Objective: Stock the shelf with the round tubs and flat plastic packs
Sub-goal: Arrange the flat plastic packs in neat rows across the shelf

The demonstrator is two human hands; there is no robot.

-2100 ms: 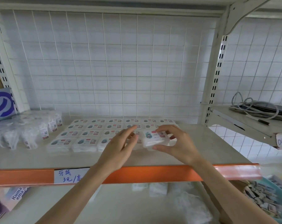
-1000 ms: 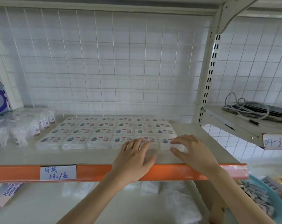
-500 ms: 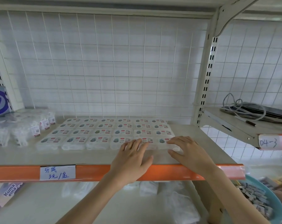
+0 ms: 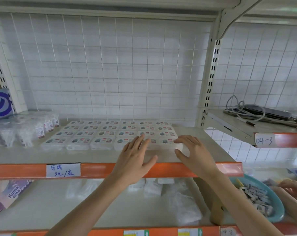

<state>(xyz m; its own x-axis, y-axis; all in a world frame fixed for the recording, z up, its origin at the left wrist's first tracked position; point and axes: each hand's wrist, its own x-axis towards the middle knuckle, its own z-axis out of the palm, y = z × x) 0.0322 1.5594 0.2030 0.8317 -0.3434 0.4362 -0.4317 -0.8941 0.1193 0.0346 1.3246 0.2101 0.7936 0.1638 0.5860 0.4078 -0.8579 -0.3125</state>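
The flat packs (image 4: 100,135) lie in a grid on the shelf (image 4: 25,155), stretching left of both hands. This looks like squaring up the front row. The right hand (image 4: 193,152) loosely pinches the corner pack (image 4: 168,142), fingers on top and thumb at its near face. The left hand (image 4: 134,160) rests flat beside it. Next, that pack probably needs nudging flush.
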